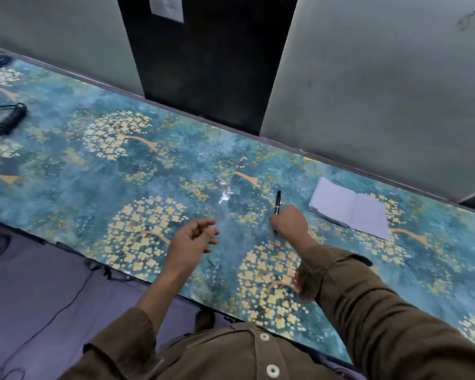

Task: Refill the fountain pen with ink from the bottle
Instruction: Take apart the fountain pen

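The right hand (287, 222) reaches forward, knuckles up, fingers curled over the near end of the black pen (278, 202); whether that grip has closed on it cannot be told. The pen lies on the tabletop (99, 171), a glossy blue sheet with golden trees, beside an open notebook (350, 211). The left hand (194, 238) hovers, grip loose and holding nothing. Grey walls and a dark panel (203, 50) rise behind; a coiled cord (13, 119) lies far left.
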Demonstrator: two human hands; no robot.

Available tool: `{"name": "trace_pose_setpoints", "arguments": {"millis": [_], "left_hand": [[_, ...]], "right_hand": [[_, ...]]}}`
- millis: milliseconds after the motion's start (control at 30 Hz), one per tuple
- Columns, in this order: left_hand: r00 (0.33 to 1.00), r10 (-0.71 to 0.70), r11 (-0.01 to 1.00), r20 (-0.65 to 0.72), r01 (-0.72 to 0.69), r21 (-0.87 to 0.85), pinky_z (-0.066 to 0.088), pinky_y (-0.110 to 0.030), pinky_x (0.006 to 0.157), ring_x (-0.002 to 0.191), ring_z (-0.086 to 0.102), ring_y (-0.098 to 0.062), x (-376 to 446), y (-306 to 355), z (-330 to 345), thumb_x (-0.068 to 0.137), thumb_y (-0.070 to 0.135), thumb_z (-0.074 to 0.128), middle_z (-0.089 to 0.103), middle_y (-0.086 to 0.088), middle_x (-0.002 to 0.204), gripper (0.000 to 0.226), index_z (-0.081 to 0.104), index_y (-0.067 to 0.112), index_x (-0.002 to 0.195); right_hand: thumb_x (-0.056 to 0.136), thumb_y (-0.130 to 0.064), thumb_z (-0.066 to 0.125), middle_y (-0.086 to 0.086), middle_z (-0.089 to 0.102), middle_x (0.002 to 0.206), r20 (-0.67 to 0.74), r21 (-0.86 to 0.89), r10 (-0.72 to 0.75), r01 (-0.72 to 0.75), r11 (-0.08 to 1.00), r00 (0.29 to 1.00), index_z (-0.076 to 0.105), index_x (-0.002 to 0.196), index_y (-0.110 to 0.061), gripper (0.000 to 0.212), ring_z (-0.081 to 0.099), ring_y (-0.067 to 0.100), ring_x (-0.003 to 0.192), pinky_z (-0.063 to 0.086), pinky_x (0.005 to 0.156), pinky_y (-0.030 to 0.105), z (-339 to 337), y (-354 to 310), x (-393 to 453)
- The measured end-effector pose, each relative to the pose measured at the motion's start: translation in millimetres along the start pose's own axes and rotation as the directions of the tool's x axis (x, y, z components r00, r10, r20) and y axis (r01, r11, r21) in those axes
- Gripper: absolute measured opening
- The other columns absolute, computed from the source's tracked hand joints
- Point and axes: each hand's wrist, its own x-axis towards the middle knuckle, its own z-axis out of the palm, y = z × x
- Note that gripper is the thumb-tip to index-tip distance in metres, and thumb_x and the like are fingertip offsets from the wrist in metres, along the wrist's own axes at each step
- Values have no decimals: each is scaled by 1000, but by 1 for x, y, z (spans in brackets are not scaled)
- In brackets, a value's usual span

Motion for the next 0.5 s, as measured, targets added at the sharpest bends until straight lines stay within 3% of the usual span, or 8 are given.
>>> {"name": "trace_pose_setpoints", "arguments": {"millis": [67, 167, 300, 367, 500], "left_hand": [[1000, -19, 1000, 25, 18, 17, 57, -27, 68, 81, 70, -17, 2, -3, -7, 97, 15, 62, 75, -6, 96, 15, 68, 16, 111], [996, -50, 998, 74, 47, 39, 57, -27, 68, 82, 70, -17, 8, -4, -7, 97, 15, 62, 75, -5, 95, 10, 69, 20, 103], [975, -77, 992, 210, 54, 112, 57, -26, 69, 81, 70, -16, 25, 8, 14, 97, 19, 62, 76, -3, 95, 9, 70, 21, 102], [951, -69, 990, 301, 28, 139, 59, -29, 72, 82, 71, -16, 28, 19, 34, 98, 25, 62, 76, -2, 94, 10, 70, 21, 102], [906, -41, 990, 420, -20, 140, 60, -29, 70, 78, 72, -14, 22, 38, 75, 97, 32, 62, 77, -5, 92, 21, 72, 14, 100]], "right_hand": [[89, -21, 60, 7, 56, 61, 3, 82, 35, -35, 996, 999, 51, 63, -8, 31, 59, 29, 62, 44, 52, 31, 0, -9, -4], [90, -25, 62, 12, 63, 56, 15, 237, 55, -57, 970, 998, 56, 60, -8, 35, 69, 30, 59, 59, 59, 38, -1, -22, -24], [87, -30, 64, 25, 66, 65, -53, 361, 18, 3, 932, 998, 56, 56, -6, 40, 64, 37, 55, 43, 52, 27, -6, -28, -80], [84, -34, 65, 19, 64, 63, -108, 413, 37, 11, 911, 993, 59, 67, -4, 35, 65, 35, 62, 46, 53, 34, -10, -26, -111], [84, -42, 68, -5, 62, 63, -163, 415, 51, 22, 910, 985, 59, 83, -25, 19, 58, 12, 59, 46, 56, 33, -17, -18, -155]]}}
